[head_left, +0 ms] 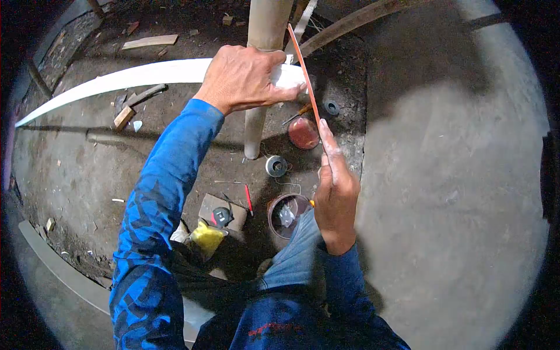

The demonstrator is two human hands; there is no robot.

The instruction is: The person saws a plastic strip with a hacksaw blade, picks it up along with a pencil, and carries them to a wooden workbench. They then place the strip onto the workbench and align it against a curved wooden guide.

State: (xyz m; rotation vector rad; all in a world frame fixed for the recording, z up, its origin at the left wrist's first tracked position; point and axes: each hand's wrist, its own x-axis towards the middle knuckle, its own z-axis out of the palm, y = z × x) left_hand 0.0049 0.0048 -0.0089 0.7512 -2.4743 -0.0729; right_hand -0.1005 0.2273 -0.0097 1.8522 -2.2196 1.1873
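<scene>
My left hand [242, 76] is wrapped over a long white strip [146, 73] near its right end, thumb and fingers closed on it. The strip runs off to the left and crosses in front of a round pale post [269, 23]. In my right hand [338, 195] is a thin, flat orange hacksaw blade [312, 96], with my index finger laid along it. The blade stands nearly upright in view, at the right end of the strip, close to my left fingertips. Whitish dust shows on my right index finger. Whether the blade's edge bites into the strip cannot be told.
Below lie a spool [276, 166], a dark tape roll [331, 107], a round reddish lid-like thing [304, 133] and a tub [272, 220]. A tape measure [222, 216], red pen [249, 200] and yellow packet [207, 238] lie near my legs. Wood scraps [123, 118] are leftward.
</scene>
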